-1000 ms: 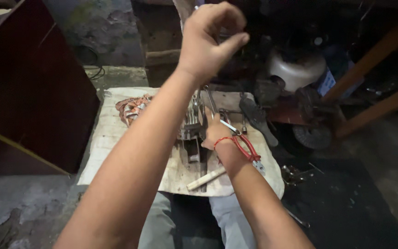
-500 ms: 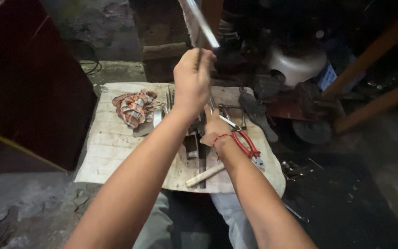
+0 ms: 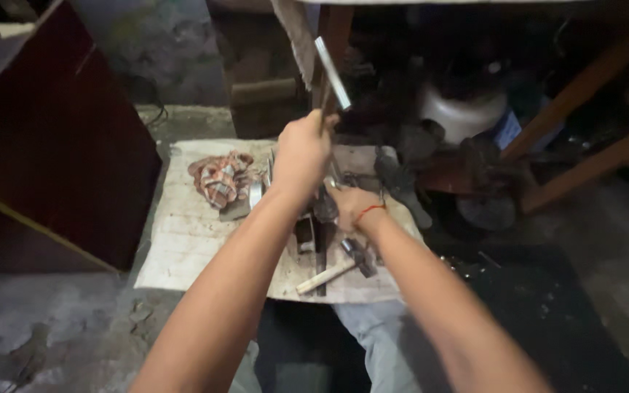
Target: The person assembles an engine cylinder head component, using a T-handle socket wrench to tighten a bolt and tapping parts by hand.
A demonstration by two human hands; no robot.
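Left hand (image 3: pixel 301 154) is raised above the counter (image 3: pixel 183 240), its grip closed around the lower end of a flat metal bar (image 3: pixel 331 71) that points up and away. Right hand (image 3: pixel 349 206) rests low on a dark metal piece (image 3: pixel 322 211); grip state cannot be determined. A patterned rag (image 3: pixel 218 178) lies to the left, a hammer (image 3: pixel 336 269) near the front edge.

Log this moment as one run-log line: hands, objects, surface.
left hand: raised, grip shut on flat metal bar | right hand: low on metal parts | surface: white sack mat | nearby: checked rag
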